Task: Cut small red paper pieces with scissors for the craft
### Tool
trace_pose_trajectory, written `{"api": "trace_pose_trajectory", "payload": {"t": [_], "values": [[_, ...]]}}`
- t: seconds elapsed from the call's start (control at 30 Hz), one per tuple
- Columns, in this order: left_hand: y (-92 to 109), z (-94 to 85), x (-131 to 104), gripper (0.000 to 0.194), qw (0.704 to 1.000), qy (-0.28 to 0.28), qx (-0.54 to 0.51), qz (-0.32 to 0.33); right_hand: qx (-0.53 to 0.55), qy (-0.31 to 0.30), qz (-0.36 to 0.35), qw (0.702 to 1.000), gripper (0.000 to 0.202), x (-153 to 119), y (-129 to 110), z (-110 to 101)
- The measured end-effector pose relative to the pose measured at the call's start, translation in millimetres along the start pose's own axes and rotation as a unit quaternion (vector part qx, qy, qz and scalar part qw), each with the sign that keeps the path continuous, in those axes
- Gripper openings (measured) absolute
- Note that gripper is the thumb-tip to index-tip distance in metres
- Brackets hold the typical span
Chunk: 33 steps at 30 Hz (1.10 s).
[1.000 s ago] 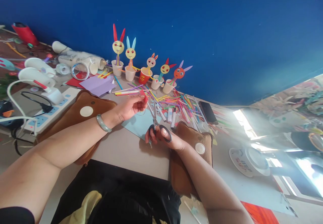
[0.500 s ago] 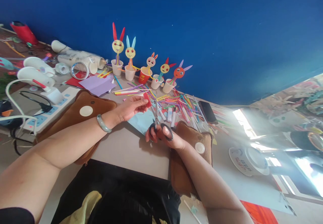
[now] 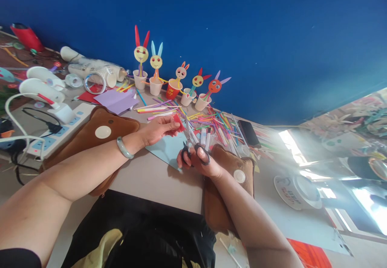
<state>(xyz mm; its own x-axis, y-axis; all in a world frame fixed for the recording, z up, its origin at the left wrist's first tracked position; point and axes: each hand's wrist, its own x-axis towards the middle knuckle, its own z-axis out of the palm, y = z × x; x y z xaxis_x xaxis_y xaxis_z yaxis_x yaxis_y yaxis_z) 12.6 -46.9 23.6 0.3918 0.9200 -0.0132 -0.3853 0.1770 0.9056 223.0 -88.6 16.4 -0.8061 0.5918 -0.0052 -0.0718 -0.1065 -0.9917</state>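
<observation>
My left hand (image 3: 160,129) pinches a small piece of red paper (image 3: 179,123) between thumb and fingers, above the table. In my right hand (image 3: 199,164) is a pair of scissors (image 3: 188,131) with black handles, my fingers through the loops. The blades point up and away, close beside the red paper; whether they touch it I cannot tell. Beneath both hands lies a light blue sheet of paper (image 3: 165,149). Several rabbit-faced figures stand in paper cups behind, among them one in a red cup (image 3: 173,90).
Coloured sticks (image 3: 208,119) and markers (image 3: 208,138) lie scattered past my hands. Brown cushions (image 3: 117,129) flank the work spot. A power strip (image 3: 65,131), purple paper (image 3: 116,100) and stacked paper cups (image 3: 105,76) are at left. A phone (image 3: 249,133) lies at right.
The scissors have tilted left, and their blades have come nearer the red paper. My left hand has shifted slightly right with the paper.
</observation>
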Motion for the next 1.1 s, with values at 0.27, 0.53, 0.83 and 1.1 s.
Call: {"api": "trace_pose_trajectory", "payload": {"t": [0.27,0.53,0.83,1.1], "values": [[-0.3,1.7,-0.9,0.029,1.000,0.001,0.002,0.000,0.013,0.041,-0.018,0.999,0.062,1.3,1.0,2.6],[0.8,1.1,0.1,0.032,1.000,0.011,-0.001,-0.001,-0.011,0.047,-0.005,0.999,0.061,-0.3,5.0,-1.8],[-4.2,0.7,-0.6,0.030,1.000,-0.001,0.025,-0.003,0.005,0.057,-0.005,0.998,0.060,0.9,0.5,3.8],[-2.4,3.5,-2.0,0.031,1.000,-0.007,0.021,-0.013,0.027,0.041,-0.005,0.999,0.059,-0.5,3.6,1.1]]}}
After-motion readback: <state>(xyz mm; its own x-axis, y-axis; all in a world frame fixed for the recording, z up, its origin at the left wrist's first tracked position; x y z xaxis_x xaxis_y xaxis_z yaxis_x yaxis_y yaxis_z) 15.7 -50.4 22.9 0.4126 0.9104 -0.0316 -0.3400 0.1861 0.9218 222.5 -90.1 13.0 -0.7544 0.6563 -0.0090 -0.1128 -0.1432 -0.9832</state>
